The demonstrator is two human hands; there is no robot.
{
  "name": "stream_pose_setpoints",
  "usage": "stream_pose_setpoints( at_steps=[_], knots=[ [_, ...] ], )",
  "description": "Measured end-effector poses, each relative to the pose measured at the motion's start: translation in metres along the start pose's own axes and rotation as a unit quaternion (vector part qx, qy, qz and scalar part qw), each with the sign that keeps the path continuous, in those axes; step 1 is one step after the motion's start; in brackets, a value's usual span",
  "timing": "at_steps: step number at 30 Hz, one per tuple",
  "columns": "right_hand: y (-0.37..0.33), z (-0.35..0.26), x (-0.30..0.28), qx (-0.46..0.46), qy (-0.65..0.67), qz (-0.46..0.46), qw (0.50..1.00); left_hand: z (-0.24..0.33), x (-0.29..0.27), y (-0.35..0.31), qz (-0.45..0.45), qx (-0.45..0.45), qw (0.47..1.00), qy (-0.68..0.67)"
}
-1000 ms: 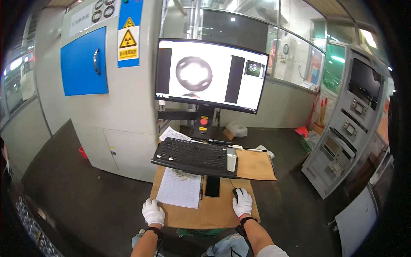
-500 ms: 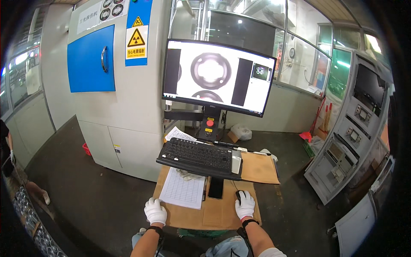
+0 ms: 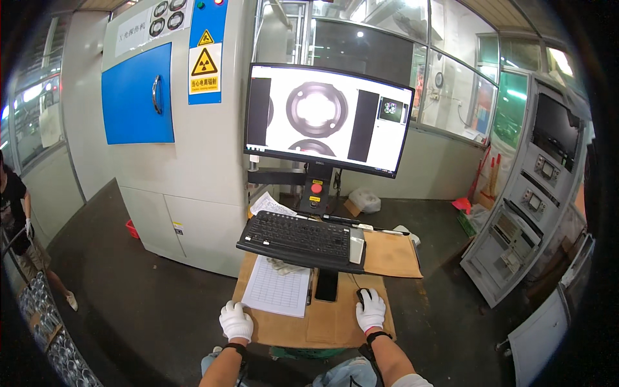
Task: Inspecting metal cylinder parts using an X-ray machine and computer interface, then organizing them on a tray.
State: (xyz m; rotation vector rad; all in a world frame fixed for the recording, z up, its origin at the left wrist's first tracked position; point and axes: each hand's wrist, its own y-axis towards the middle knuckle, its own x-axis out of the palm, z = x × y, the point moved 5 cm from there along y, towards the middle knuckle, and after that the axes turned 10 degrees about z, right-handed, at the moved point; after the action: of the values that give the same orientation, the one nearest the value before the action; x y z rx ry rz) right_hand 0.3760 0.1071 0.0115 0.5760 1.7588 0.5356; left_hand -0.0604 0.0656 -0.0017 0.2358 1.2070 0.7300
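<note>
My right hand [image 3: 370, 312], in a white knit glove, curls over a black computer mouse [image 3: 361, 295] at the right of a cardboard-covered table [image 3: 351, 329]. My left hand [image 3: 236, 322], gloved the same, is closed at the table's left edge, its fingertips partly hidden. Beside it lies a printed grid sheet [image 3: 276, 291]. A dark phone [image 3: 326, 286] lies between the sheet and the mouse. Above them, a black keyboard [image 3: 296, 236] sits on a raised tray. A monitor [image 3: 329, 119] displays a grey ring-shaped part with a bright centre.
A large grey cabinet with a blue door [image 3: 138, 95] and warning signs stands left. The monitor post carries a red button [image 3: 316, 188]. A grey control console [image 3: 516, 200] is at right. At far left, a person [image 3: 16, 216] stands by a rack of metal parts [image 3: 55, 329].
The person at far left has come further into view. The scene sits slightly lower in the picture. My hands keep their places on the mouse and table edge.
</note>
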Motion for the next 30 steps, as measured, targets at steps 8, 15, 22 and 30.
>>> stream_pose_setpoints(
  at_steps=[8, 15, 22, 30],
  knots=[
    [0.003, 0.000, 0.000, 0.002, 0.001, -0.005, 1.000, -0.001, 0.003, 0.001, -0.003, -0.002, 1.000, 0.013],
    [0.008, 0.000, -0.001, 0.008, 0.002, -0.020, 1.000, 0.001, 0.006, 0.002, -0.018, -0.004, 1.000, 0.017],
    [0.007, 0.001, -0.003, 0.004, -0.007, -0.008, 1.000, 0.003, 0.005, 0.001, -0.013, -0.005, 1.000, 0.010],
    [0.007, 0.006, -0.003, 0.010, -0.003, -0.011, 1.000, 0.009, 0.005, 0.002, -0.027, -0.006, 1.000, 0.006]
  ],
)
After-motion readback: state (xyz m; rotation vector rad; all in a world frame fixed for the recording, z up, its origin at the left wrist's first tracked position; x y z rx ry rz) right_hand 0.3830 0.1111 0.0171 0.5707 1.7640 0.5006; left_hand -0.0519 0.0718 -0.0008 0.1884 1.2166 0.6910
